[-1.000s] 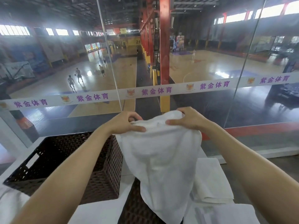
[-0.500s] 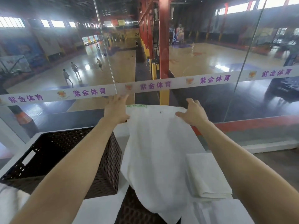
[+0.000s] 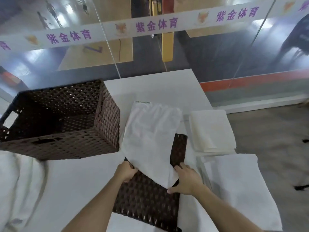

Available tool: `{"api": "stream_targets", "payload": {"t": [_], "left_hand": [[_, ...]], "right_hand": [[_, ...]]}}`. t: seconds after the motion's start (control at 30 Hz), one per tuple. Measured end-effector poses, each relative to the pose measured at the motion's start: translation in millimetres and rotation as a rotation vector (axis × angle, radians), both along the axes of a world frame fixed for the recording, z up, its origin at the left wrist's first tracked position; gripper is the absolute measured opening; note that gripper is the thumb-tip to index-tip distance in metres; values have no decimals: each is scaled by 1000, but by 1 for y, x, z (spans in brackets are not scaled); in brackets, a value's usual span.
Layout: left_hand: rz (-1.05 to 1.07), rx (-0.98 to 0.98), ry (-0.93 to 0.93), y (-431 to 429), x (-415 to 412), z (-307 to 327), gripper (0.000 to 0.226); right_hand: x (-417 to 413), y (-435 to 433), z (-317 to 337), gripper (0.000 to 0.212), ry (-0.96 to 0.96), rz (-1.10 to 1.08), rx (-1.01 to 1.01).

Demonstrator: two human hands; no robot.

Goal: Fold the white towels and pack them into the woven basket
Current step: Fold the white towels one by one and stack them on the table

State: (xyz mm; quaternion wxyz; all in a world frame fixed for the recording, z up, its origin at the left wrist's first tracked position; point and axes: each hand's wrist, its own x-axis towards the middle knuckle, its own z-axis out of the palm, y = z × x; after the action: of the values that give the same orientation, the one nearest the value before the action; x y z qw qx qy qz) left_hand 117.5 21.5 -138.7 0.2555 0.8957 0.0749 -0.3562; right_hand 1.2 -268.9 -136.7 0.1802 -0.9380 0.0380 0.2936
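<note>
White cloth, the towel (image 3: 150, 136), lies spread in the middle of the frame, its near corner on a flat woven panel (image 3: 147, 200). The left hand (image 3: 126, 171) is curled shut on the towel's left edge. The right hand (image 3: 187, 180) pinches the near corner with bent fingers. At center right sits a folded towel stack (image 3: 211, 131). Another towel (image 3: 240, 186) lies flat at lower right, and loose cloth (image 3: 18, 185) bunches at lower left. The woven basket (image 3: 55, 119), at left on the white surface (image 3: 150, 84), looks empty. Most folding and all packing seems left.
</note>
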Motion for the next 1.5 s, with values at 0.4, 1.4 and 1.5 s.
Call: {"api": "stream_targets", "payload": {"t": [0.4,1.4,1.5], "left_hand": [[413,-777,-170,-28,-21,36,50],[-127,-358,-746,-45,-34,183,28],[-477,41,-608,-31,-9,201,56]], "right_hand": [[13,38,86,33,86,-725,1135],[3,27,133,14,-525,-628,502],[28,11,152,16,-515,-812,708]]}}
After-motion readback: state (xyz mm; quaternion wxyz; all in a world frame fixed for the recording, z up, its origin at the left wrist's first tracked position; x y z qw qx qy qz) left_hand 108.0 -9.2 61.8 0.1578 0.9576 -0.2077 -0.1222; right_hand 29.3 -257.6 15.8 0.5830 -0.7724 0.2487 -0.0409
